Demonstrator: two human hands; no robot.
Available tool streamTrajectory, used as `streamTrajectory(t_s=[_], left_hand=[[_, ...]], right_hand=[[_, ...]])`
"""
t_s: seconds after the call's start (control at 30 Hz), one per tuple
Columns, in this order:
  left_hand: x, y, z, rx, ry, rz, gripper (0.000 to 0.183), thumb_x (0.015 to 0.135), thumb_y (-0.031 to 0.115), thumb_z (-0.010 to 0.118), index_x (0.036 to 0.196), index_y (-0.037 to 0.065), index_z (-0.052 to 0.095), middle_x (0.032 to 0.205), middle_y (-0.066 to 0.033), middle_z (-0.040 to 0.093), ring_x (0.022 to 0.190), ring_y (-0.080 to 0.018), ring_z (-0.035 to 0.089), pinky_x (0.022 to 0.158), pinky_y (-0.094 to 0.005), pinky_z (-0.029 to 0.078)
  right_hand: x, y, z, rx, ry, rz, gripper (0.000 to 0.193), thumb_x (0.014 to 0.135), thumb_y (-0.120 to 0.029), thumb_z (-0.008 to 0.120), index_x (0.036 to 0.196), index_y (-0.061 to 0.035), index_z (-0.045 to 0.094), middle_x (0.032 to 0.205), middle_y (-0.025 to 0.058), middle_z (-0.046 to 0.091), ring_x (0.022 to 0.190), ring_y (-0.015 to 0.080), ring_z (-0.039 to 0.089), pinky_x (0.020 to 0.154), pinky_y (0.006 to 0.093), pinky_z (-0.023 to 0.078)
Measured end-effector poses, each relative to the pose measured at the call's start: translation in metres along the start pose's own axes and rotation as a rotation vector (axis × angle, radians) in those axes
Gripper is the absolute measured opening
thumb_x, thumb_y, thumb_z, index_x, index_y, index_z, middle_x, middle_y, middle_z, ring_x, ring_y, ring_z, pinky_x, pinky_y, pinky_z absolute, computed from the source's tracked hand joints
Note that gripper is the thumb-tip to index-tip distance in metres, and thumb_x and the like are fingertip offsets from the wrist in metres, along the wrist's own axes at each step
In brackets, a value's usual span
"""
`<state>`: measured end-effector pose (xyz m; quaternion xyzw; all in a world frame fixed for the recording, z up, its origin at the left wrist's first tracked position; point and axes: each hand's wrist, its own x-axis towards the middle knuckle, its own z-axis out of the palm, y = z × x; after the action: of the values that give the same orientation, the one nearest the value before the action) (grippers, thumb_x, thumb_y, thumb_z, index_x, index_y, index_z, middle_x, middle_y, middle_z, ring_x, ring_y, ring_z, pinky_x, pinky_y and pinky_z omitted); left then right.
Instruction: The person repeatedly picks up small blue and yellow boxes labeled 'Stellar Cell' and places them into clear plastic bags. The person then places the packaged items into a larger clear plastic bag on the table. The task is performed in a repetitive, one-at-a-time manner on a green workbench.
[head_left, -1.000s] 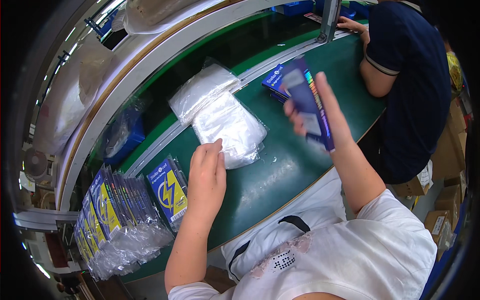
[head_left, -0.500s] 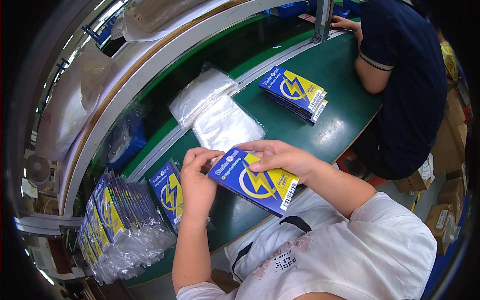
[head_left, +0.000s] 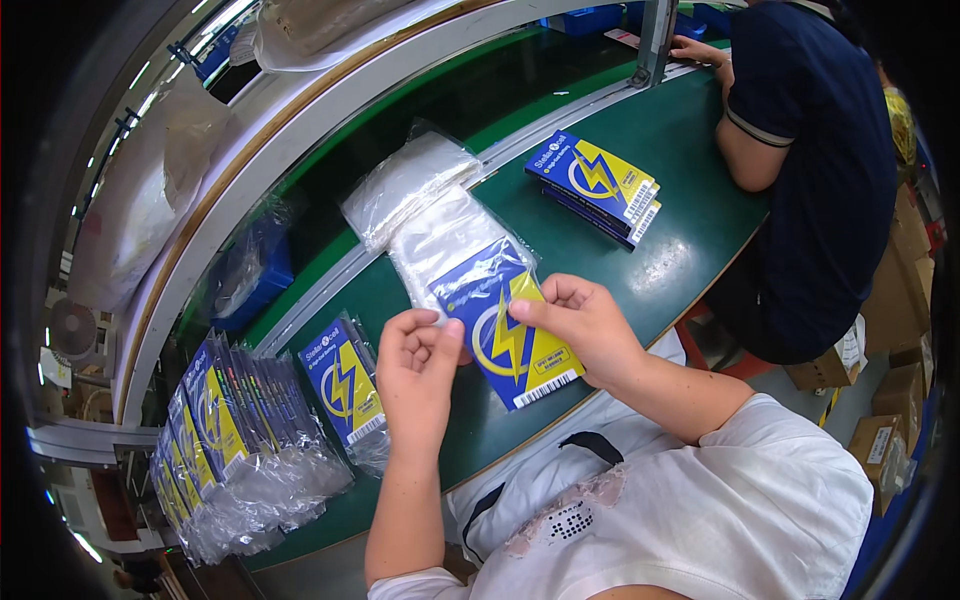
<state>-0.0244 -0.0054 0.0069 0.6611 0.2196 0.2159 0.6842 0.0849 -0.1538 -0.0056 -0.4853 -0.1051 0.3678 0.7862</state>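
Note:
A flat blue and yellow box [head_left: 512,350] with a lightning bolt is tilted in front of me. My right hand [head_left: 590,325] grips its right edge, thumb on the front face. Clear film of a plastic bag [head_left: 482,268] lies over the box's far end, which looks dulled beneath it. My left hand [head_left: 418,362] is closed at the box's left edge, thumb and forefinger pinched on the bag's edge. Just beyond lies a stack of clear plastic bags [head_left: 420,235]. How deep the box sits in the bag is hard to tell.
Bagged boxes stand in a row [head_left: 225,430] at the left, with another small bagged pile [head_left: 345,385] beside them. Unbagged boxes [head_left: 595,185] are stacked farther right on the green table [head_left: 650,275]. A co-worker in a dark shirt [head_left: 815,170] sits at the right.
The box has turned more face-on and its far end has moved onto the clear bags. My left hand has shifted right and down, now pinching at the box's left edge.

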Motion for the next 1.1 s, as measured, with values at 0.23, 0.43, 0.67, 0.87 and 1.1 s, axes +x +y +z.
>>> streamTrajectory(t_s=[0.23, 0.43, 0.67, 0.87, 1.1], left_hand=[[-0.013, 0.000, 0.011, -0.543, -0.070, -0.094, 0.028, 0.093, 0.003, 0.053, 0.120, -0.003, 0.049, 0.116, -0.0127, 0.061, 0.105, -0.0177, 0.060, 0.091, -0.0315, 0.048], [-0.021, 0.014, 0.010, -0.598, -0.100, -0.139, 0.029, 0.094, 0.006, 0.049, 0.121, -0.004, 0.047, 0.118, -0.0146, 0.059, 0.105, -0.0224, 0.061, 0.092, -0.0397, 0.050], [-0.033, 0.012, 0.015, -0.450, -0.487, -0.303, 0.047, 0.100, 0.032, 0.041, 0.129, -0.005, 0.044, 0.122, -0.0183, 0.056, 0.116, -0.0279, 0.054, 0.099, -0.0435, 0.044], [-0.042, 0.011, 0.012, -0.823, -0.369, -0.632, 0.053, 0.098, 0.037, 0.042, 0.136, 0.001, 0.036, 0.123, -0.0179, 0.056, 0.108, -0.0273, 0.059, 0.092, -0.0392, 0.049], [-0.040, 0.023, -0.034, 0.255, 0.227, 0.242, 0.070, 0.084, 0.014, 0.062, 0.144, 0.003, 0.028, 0.135, -0.0234, 0.041, 0.122, -0.0290, 0.046, 0.101, -0.0423, 0.039]], right_hand=[[-0.003, 0.005, 0.003, -0.329, -0.174, 0.063, 0.033, 0.085, -0.026, 0.072, 0.098, 0.0041, 0.065, 0.082, 0.0044, 0.066, 0.072, 0.0060, 0.059, 0.062, 0.0229, 0.048], [-0.014, -0.032, 0.004, -0.721, -0.313, -0.355, 0.075, 0.076, -0.005, 0.075, 0.142, -0.0079, 0.039, 0.104, 0.0129, 0.063, 0.083, 0.0155, 0.061, 0.069, 0.0257, 0.050], [-0.026, -0.042, 0.001, -0.687, -0.074, -1.218, 0.028, 0.071, 0.017, 0.045, 0.086, 0.0016, 0.062, 0.084, 0.0162, 0.057, 0.073, 0.0238, 0.056, 0.066, 0.0300, 0.048], [-0.035, -0.013, 0.030, -0.665, -0.863, -0.893, 0.019, 0.080, 0.002, 0.055, 0.097, -0.0031, 0.061, 0.086, 0.0121, 0.051, 0.072, 0.0280, 0.056, 0.064, 0.0357, 0.048], [-0.031, -0.010, 0.024, -0.666, -0.826, -0.746, 0.034, 0.083, -0.010, 0.066, 0.115, 0.0011, 0.059, 0.097, 0.0134, 0.058, 0.082, 0.0245, 0.061, 0.067, 0.0329, 0.051]])
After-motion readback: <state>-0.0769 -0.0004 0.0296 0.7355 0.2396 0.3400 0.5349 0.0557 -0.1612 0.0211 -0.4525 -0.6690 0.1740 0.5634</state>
